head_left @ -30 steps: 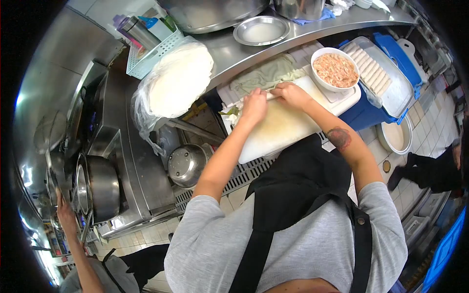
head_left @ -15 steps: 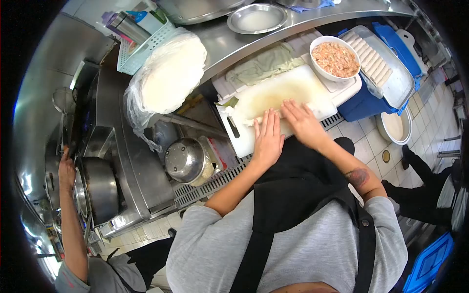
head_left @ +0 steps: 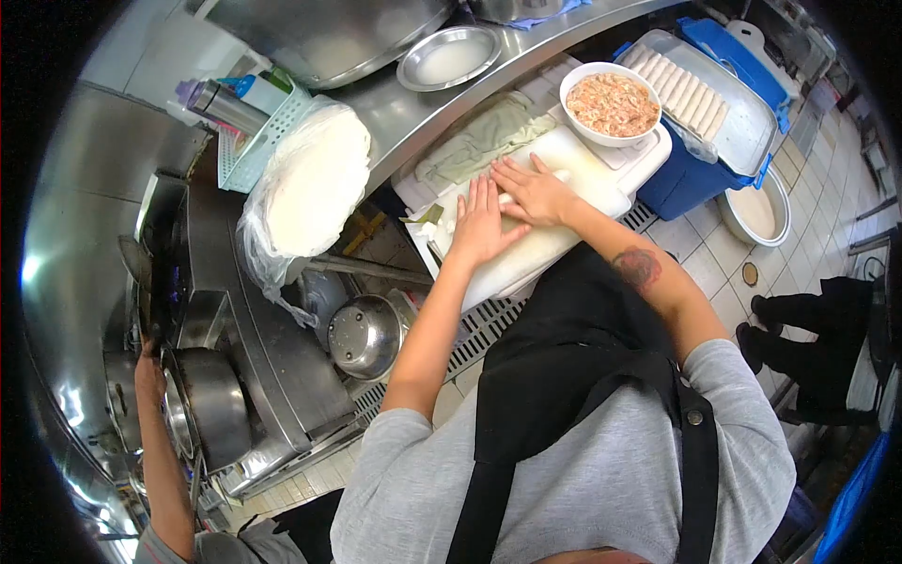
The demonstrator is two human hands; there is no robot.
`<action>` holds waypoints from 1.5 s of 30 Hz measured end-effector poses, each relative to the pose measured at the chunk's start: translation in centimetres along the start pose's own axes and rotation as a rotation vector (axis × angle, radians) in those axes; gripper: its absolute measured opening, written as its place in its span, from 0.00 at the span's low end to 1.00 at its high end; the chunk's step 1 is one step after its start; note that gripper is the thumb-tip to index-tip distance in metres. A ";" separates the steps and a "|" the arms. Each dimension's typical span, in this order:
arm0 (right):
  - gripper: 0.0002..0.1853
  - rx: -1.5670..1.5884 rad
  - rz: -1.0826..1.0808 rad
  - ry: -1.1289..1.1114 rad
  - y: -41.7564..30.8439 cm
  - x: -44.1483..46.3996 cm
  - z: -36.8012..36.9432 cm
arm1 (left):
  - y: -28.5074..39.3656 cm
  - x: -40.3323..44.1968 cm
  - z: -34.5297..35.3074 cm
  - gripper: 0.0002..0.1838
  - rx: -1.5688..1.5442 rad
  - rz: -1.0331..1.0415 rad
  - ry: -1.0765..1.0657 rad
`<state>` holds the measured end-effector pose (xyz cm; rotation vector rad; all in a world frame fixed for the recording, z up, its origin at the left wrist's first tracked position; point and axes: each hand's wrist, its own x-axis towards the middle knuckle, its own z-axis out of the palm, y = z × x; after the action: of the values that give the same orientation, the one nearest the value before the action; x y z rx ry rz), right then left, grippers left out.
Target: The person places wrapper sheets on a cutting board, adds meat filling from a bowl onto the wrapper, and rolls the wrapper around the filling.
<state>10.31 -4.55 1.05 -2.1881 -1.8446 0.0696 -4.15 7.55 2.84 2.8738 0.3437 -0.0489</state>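
On the white cutting board (head_left: 526,258) both of my hands lie flat over a pale wrapped roll (head_left: 562,176), which is mostly hidden beneath them. My left hand (head_left: 479,226) has its fingers stretched forward. Beside it, my right hand (head_left: 534,193) is spread, its fingertips close to the left fingers. A bit of green leaf (head_left: 425,218) and white scraps lie at the board's left end. Behind the board is a crumpled greenish cloth (head_left: 484,141). A white bowl of orange-pink shredded filling (head_left: 613,101) stands at the back right.
A metal tray (head_left: 728,141) with several pale rolls sits on a blue cooler (head_left: 672,188). Stacked round white wrappers (head_left: 315,179) in plastic lie left, near a basket (head_left: 263,141). A co-worker's arm (head_left: 164,451) reaches toward pots (head_left: 211,404). A metal dish (head_left: 449,58) stands on the counter.
My hands have pushed forward across the board, away from my body, staying flat, and have come closer together. The camera view has shifted. The co-worker's hand remains by the pots.
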 end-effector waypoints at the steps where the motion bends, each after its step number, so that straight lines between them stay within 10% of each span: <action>1: 0.40 -0.013 -0.006 0.001 -0.5 -1.1 -0.4 | 0.6 -1.1 0.3 0.61 0.021 0.021 0.006; 22: 0.46 -0.067 0.028 0.017 0.1 -1.1 1.4 | 0.4 -0.9 0.5 0.47 -0.023 -0.002 0.052; 32: 0.36 0.103 0.082 0.193 -4.3 -10.3 -4.4 | 5.1 -6.1 -0.3 0.29 -0.036 0.136 0.339; 38: 0.15 0.237 0.273 0.087 0.6 -10.8 -4.9 | 5.3 -2.3 0.9 0.17 -0.125 0.192 0.130; 45: 0.17 0.720 0.166 0.248 1.1 -9.5 -14.7 | 5.9 -0.7 -4.4 0.13 -0.813 0.174 -0.007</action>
<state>12.73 -16.61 13.53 -1.7305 -1.2349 0.4069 -3.39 2.92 8.56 2.0829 0.0740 0.0927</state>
